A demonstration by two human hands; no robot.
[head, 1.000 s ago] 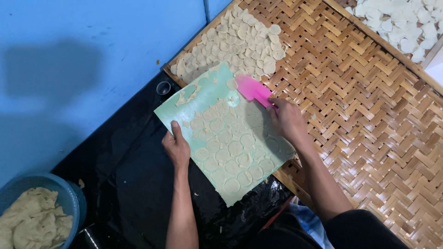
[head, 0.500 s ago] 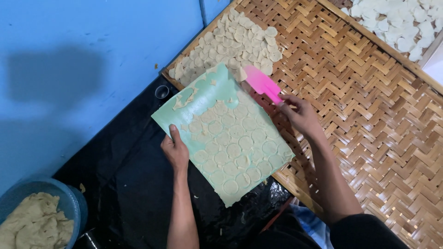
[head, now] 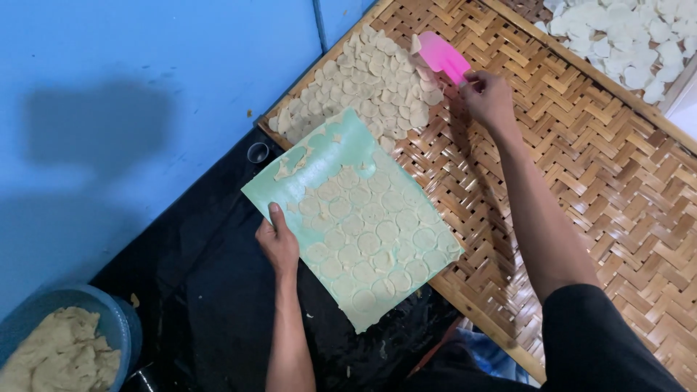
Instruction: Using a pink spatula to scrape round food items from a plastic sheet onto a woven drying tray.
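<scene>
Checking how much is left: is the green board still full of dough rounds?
Mostly full: the green board holds rows of dough rounds; its top corner is bare.

Pink scraper (head: pixel 441 54), mint-green sheet (head: pixel 341 149), tan woven-pattern tray (head: pixel 610 167).

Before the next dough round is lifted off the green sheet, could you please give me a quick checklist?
1. Left hand grips the green sheet by its edge: ok.
2. Right hand holds the pink scraper: ok.
3. Scraper blade free of dough: not ok, a dough round sits at its tip.
4. Cut rounds left on the sheet: ok.
5. Bare space on the woven tray: ok.
6. Sheet lying flat: cannot tell.
</scene>
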